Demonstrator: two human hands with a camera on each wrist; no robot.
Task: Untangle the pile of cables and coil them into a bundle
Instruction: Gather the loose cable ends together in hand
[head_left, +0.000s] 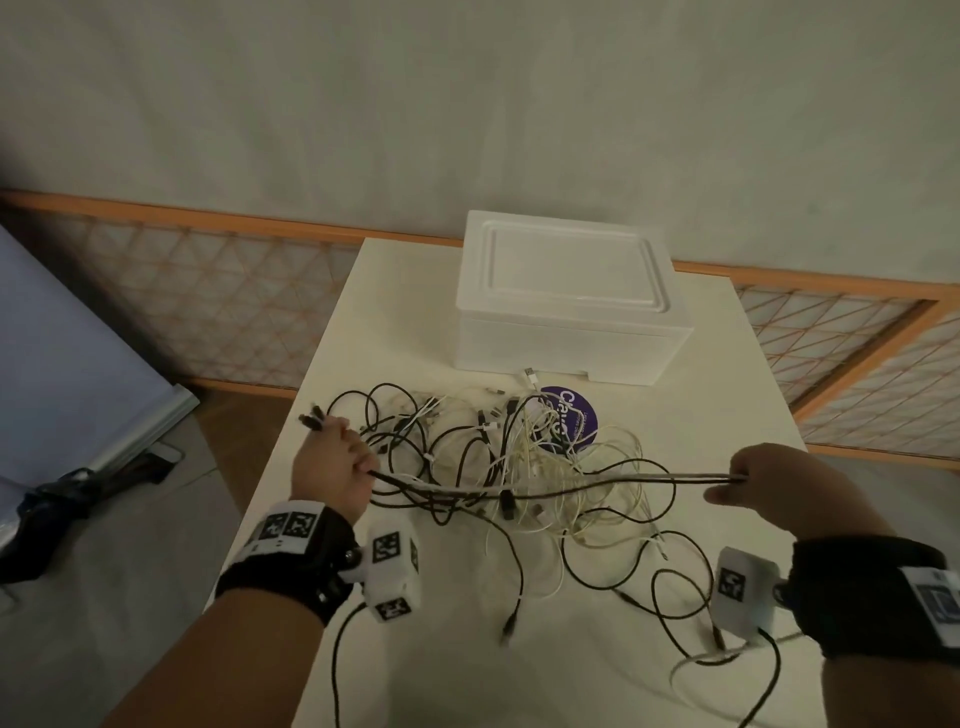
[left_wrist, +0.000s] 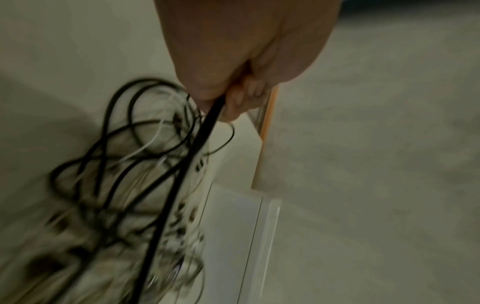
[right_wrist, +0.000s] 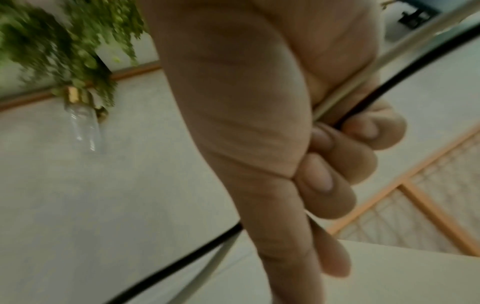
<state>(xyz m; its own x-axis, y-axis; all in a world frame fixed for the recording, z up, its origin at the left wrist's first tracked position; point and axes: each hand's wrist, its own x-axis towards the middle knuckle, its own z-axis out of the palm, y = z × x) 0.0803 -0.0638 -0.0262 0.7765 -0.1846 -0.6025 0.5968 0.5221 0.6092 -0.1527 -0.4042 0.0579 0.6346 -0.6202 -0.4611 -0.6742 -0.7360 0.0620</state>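
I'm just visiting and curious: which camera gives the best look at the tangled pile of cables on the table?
The head view: it shows the whole cable pile spread on the table, with strands stretched between the left hand and right hand. The left wrist view shows only a blurred part of it; the right wrist view just two held strands.

Head camera looks down over the table (head_left: 519, 675); wrist cameras sit close, sharing its cables (head_left: 519, 467).

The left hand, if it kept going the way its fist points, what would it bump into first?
Probably nothing soon. The left hand grips the stretched cables with plug ends poking up-left, toward the table edge. Beyond looks free, then the lattice screen; depth is unclear.
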